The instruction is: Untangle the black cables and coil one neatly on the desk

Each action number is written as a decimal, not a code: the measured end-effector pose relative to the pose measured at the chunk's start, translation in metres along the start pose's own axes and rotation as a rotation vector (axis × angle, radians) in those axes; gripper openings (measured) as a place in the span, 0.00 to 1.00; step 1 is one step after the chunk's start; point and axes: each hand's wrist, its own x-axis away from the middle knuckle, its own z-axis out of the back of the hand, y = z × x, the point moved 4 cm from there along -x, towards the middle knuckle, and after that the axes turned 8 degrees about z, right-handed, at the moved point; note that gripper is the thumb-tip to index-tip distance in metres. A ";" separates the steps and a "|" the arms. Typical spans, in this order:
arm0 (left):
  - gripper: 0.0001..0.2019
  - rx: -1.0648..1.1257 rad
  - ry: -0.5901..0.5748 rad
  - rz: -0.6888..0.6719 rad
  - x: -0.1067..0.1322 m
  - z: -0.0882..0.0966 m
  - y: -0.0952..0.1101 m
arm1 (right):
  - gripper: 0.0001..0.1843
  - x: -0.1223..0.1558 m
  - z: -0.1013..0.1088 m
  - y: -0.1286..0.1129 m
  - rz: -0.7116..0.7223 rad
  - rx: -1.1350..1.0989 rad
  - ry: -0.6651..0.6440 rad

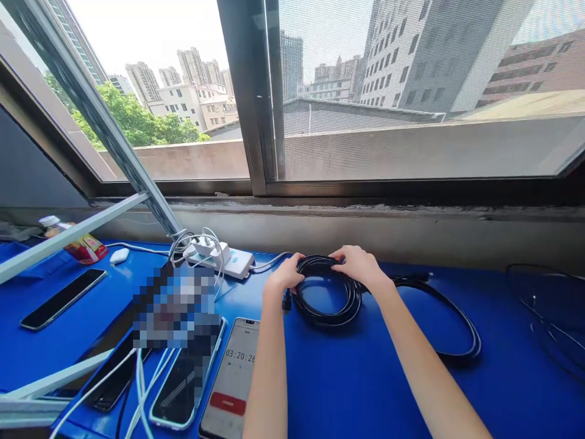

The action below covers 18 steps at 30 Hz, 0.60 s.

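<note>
A black cable [336, 317] lies wound into a coil on the blue table [356, 384] just below the window. My left hand [283, 278] grips the coil's left side, fingers curled over the strands. On the coil's top right edge my right hand [361, 267] is closed in a pinch. A loose length of the same cable [461, 329] runs off to the right in a wide loop and comes back along the table.
A white power strip [223, 259] with plugs and white wires sits left of the coil. Several phones lie at the left, one showing a timer [233, 372]. A dark phone [64, 297], a small bottle [82, 244] and thin dark wires [548, 323] are nearby.
</note>
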 end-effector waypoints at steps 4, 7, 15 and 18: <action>0.27 -0.016 0.063 -0.016 0.000 0.000 0.000 | 0.13 -0.001 -0.003 0.002 0.015 0.056 0.003; 0.26 -0.026 0.179 -0.037 0.006 0.005 0.005 | 0.11 -0.003 -0.008 0.005 0.034 0.090 0.013; 0.17 0.064 0.438 -0.268 0.073 0.029 0.033 | 0.10 -0.006 -0.022 0.011 0.083 0.123 0.059; 0.13 0.172 0.560 -0.441 0.106 0.030 0.045 | 0.11 -0.002 -0.021 0.012 0.133 0.086 0.091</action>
